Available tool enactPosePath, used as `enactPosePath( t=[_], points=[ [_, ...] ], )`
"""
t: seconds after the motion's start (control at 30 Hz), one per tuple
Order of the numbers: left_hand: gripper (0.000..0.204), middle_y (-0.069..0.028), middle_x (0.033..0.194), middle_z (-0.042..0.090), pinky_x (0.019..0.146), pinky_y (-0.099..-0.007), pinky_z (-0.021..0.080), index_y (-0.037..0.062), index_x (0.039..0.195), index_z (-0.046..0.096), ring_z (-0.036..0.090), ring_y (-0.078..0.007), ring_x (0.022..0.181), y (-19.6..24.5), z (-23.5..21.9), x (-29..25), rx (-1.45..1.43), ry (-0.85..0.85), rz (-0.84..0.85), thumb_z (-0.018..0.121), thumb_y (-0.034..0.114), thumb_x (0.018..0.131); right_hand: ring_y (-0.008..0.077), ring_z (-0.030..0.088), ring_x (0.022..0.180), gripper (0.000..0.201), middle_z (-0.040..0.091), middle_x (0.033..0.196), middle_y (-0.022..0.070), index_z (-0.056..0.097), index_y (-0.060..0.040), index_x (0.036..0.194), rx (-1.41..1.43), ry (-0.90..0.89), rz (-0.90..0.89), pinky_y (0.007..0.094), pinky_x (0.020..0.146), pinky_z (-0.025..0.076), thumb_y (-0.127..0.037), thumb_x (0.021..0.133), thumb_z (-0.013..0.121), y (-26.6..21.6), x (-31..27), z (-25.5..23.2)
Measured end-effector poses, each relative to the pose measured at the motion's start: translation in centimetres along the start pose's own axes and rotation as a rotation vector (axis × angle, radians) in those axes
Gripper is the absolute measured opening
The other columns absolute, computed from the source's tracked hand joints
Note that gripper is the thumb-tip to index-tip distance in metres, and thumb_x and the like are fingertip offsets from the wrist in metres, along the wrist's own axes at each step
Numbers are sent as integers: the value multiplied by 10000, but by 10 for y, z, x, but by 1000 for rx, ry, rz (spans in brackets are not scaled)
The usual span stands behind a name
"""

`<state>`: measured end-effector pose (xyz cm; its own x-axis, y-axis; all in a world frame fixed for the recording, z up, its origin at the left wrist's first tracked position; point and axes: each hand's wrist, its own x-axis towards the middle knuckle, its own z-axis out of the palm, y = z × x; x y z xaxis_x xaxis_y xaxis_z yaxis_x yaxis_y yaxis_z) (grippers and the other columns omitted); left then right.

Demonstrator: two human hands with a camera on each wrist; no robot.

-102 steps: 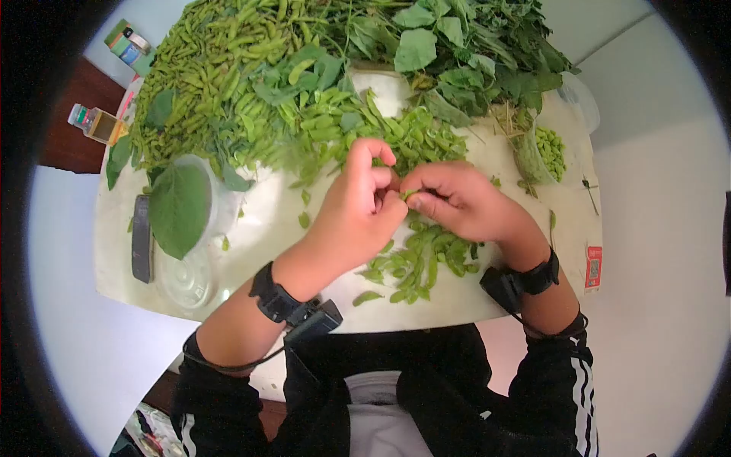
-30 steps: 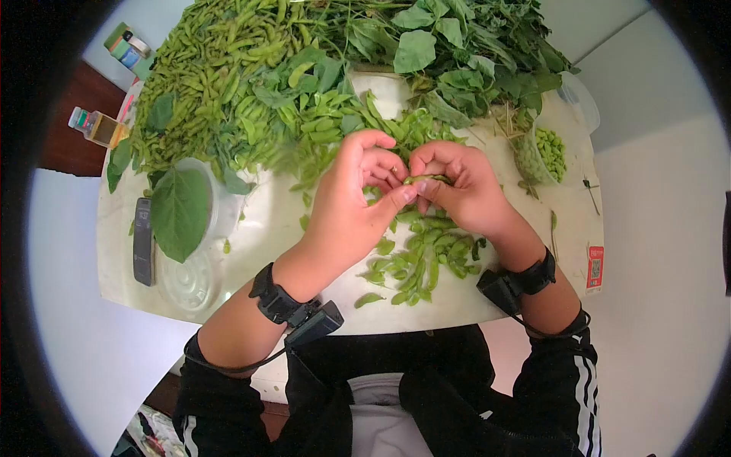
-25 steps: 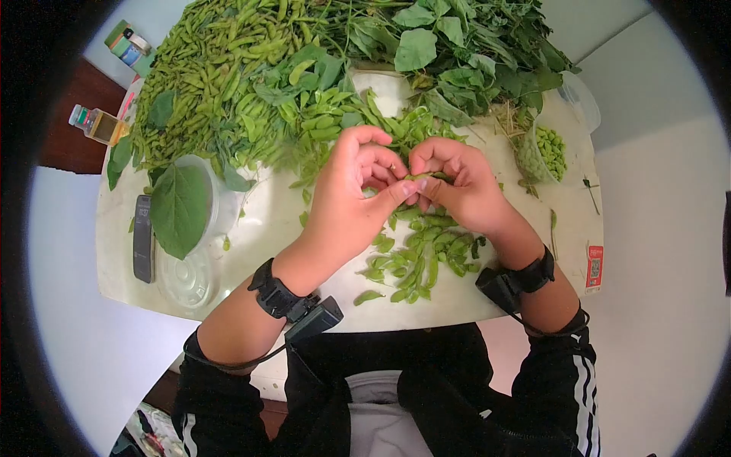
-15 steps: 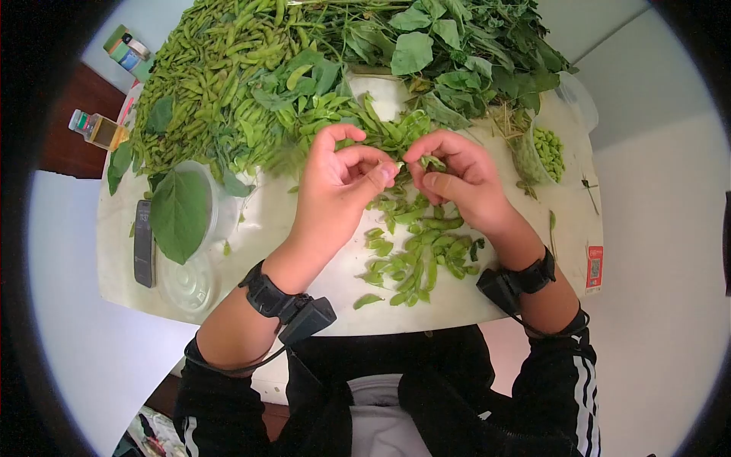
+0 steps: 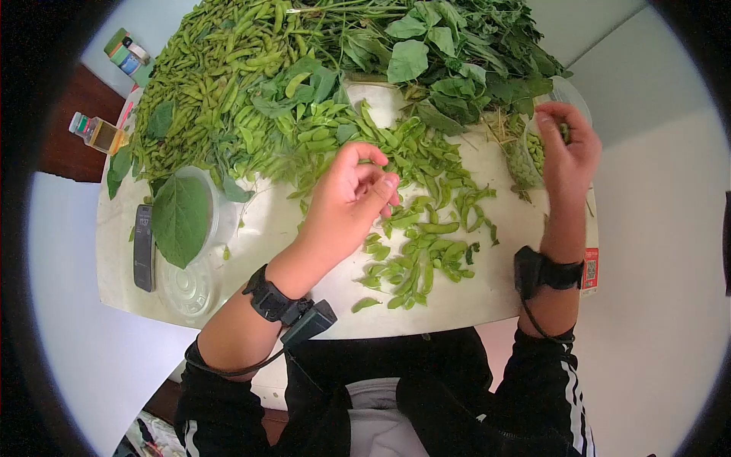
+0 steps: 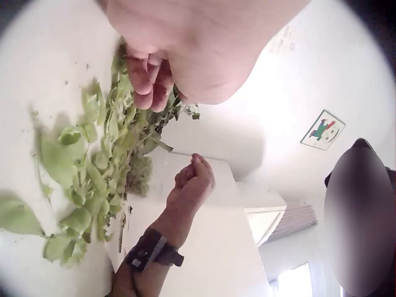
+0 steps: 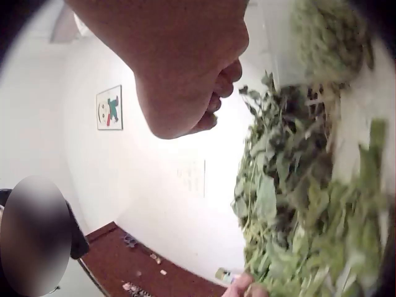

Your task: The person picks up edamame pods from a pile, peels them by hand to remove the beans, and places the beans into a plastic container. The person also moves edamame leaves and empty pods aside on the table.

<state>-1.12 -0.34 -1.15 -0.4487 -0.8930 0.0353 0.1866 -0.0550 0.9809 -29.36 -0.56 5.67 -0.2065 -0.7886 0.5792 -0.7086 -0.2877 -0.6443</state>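
Observation:
In the head view, my left hand (image 5: pixel 354 190) is raised over the middle of the table with its fingers loosely curled, and nothing shows between them. Below and beside it lie loose soybean pods (image 5: pixel 426 255). My right hand (image 5: pixel 571 152) is at the right edge of the table, over the mouth of a clear tub of shelled soybeans (image 5: pixel 537 156). Its fingers are curled, and a bit of green soybean pod (image 5: pixel 564 132) shows between them. The hand hides part of the tub. In the right wrist view, the shelled beans (image 7: pixel 328 37) sit near the curled fingers.
A big heap of soybean pods (image 5: pixel 221 84) covers the back left, leafy stalks (image 5: pixel 472 61) the back right. At left are a plastic tub (image 5: pixel 221 206) under a large leaf (image 5: pixel 180 217), a phone (image 5: pixel 143 247), a clear lid (image 5: pixel 189 289) and a bottle (image 5: pixel 99 133).
The hands were together working a soybean pod, then parted. My right hand has moved right to the tub of beans. My left hand stays near the middle, its pinch relaxed.

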Motion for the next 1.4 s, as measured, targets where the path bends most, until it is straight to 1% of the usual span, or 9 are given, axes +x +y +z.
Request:
enactPosePath(
  t=[0.17, 0.27, 0.53, 0.67, 0.83, 0.93, 1.03, 1.1, 1.4],
  points=[
    [181, -46, 825, 594, 625, -226, 461, 27, 1083, 442, 560, -83, 721, 1, 5, -4, 58, -50, -24, 560, 113, 976, 103, 566, 682, 244, 606, 689, 0, 693, 23, 984, -414, 72, 24, 255, 658, 453, -193, 927, 595, 29, 8, -14],
    [161, -39, 833, 593, 631, -224, 464, 24, 1067, 455, 557, -78, 725, 3, 4, -2, 86, -73, -5, 557, 108, 975, 41, 338, 576, 213, 405, 631, -71, 683, -7, 1001, 528, -116, 376, 224, 526, 250, -169, 930, 564, -2, 0, 4],
    [298, -69, 925, 607, 689, -253, 513, -14, 1212, 481, 609, -118, 788, -4, 13, -8, -95, -256, 43, 552, 182, 999, 126, 521, 686, 286, 606, 971, 93, 516, 12, 1197, 1374, -643, 327, 219, 644, 401, -201, 1013, 470, -44, -45, 66],
    [259, -85, 900, 608, 656, -262, 516, -28, 1172, 497, 626, -135, 729, 5, 12, -10, -101, -278, -112, 509, 177, 1015, 197, 578, 807, 434, 529, 1348, 232, 437, -29, 1300, 1286, -897, 435, 302, 641, 488, -371, 1037, 394, -51, -59, 71],
    [197, -65, 843, 616, 628, -254, 499, 14, 1062, 526, 628, -142, 701, 0, 6, -6, -26, -219, -102, 492, 204, 1023, 197, 586, 818, 483, 509, 1383, 214, 413, -16, 1359, 1254, -904, 384, 321, 668, 501, -378, 1045, 355, -47, -61, 79],
    [166, -52, 814, 612, 605, -239, 476, 25, 1048, 534, 613, -125, 683, 1, 6, -10, -42, -162, -87, 505, 185, 1016, 150, 594, 710, 387, 579, 1288, 155, 492, 18, 1273, 1295, -787, 446, 285, 663, 516, -287, 1049, 413, -49, -65, 82],
    [138, -40, 799, 606, 592, -224, 456, 38, 1047, 532, 600, -110, 669, 6, 0, -1, -3, -92, -13, 525, 169, 1006, 116, 568, 673, 231, 641, 1001, 95, 586, 8, 1136, 763, -555, 3, 258, 618, 471, -166, 1012, 499, -37, -56, 89],
    [125, -35, 794, 603, 589, -218, 449, 44, 1046, 531, 594, -104, 663, 4, 0, -2, -2, -57, -11, 537, 160, 999, 88, 529, 628, 113, 560, 733, 12, 611, 0, 1016, 704, -793, 431, 244, 569, 418, -83, 965, 553, -39, -54, 75],
    [122, -52, 734, 590, 553, -259, 455, 30, 993, 517, 565, -129, 592, 1, 3, -6, 419, 82, 212, 615, 69, 931, 124, 485, 550, 96, 552, 624, 70, 619, -13, 890, 402, -688, 104, 297, 519, 395, -104, 894, 590, -38, -59, 77]
  ],
)
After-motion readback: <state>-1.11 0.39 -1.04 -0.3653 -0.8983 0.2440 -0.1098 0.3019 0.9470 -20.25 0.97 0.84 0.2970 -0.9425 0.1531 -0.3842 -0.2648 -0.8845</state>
